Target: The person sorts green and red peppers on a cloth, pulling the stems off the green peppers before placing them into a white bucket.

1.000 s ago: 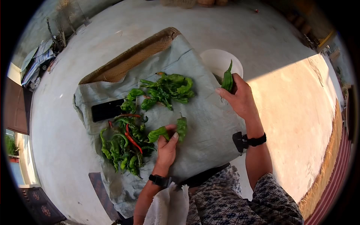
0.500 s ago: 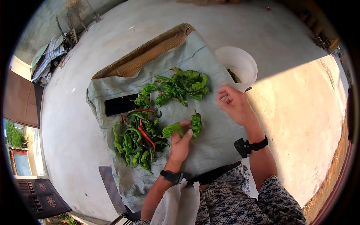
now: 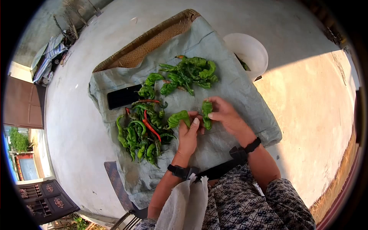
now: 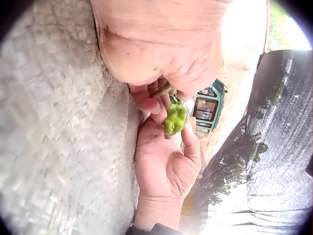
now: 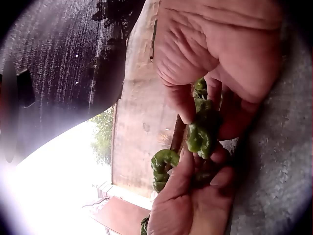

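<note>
My right hand (image 3: 230, 119) pinches a wrinkled green pepper (image 3: 207, 114) between thumb and fingers, over the grey-green cloth (image 3: 249, 107). Close on its left, my left hand (image 3: 188, 138) holds a second, curled green pepper (image 3: 177, 119) at its fingers. The fingertips of both hands meet around the first pepper, seen lumpy and glossy (image 4: 176, 119) in the left wrist view. Left of the hands lies a pile of green peppers (image 3: 132, 142), with a few red ones (image 3: 152, 130) among them. Another group of green peppers (image 3: 199, 69) lies farther back.
A black phone (image 3: 122, 97) lies on the cloth at the left. The cloth covers a woven basket (image 3: 128, 55), whose back rim shows. A white bucket (image 3: 260, 53) with something green inside stands beyond the right side, on the concrete floor (image 3: 88, 126).
The right hand, which held a green pepper by the bucket, let it go, came back left and pinched one of the left hand's two peppers. The left hand keeps its place over the cloth.
</note>
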